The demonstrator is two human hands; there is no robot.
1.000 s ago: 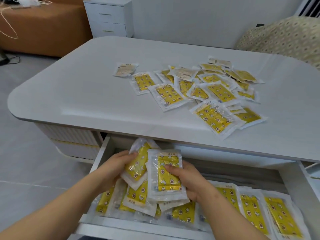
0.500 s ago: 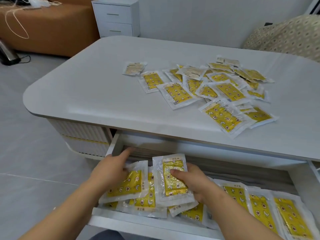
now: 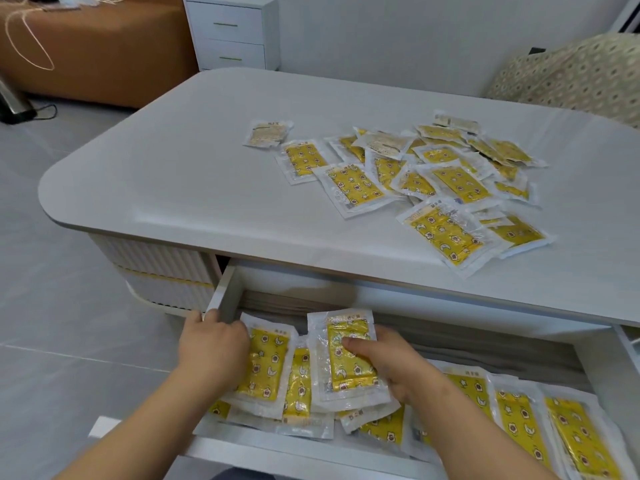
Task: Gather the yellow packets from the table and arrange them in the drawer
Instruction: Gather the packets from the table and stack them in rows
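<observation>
- The left hand (image 3: 212,344) lies flat, fingers spread, pressing down on a clear-plastic, rectangular packet with a yellow printed insert (image 3: 265,368); it pinches nothing. Its fingertips touch the left wall of the open white drawer (image 3: 221,299).
- Just right of that palm, half under the pressed packet, a second yellow packet (image 3: 300,386) shows as a narrow strip.
- The right hand (image 3: 388,365) pinches another clear-sleeved yellow packet (image 3: 348,355), thumb on top and fingers beneath, its far edge tipped up off the layer below.
- Right of that grip, a row of flat yellow packets (image 3: 519,420) lies side by side on the drawer floor.
- Up and away from both hands, a loose heap of yellow packets (image 3: 443,181) waits on the smooth, pale grey, round-cornered tabletop (image 3: 207,174); a few lie pale side up.
- Risk: the film looks glossy and slick, so I judge the overlapped packets under the left palm could slide and fan out when pressure lifts.
- Risk: the pinched packet is thin and floppy; set down on the uneven pile it may tilt or slip off.
- Risk: the left end is already stacked, so adding more could crowd the drawer and snag it on closing.
</observation>
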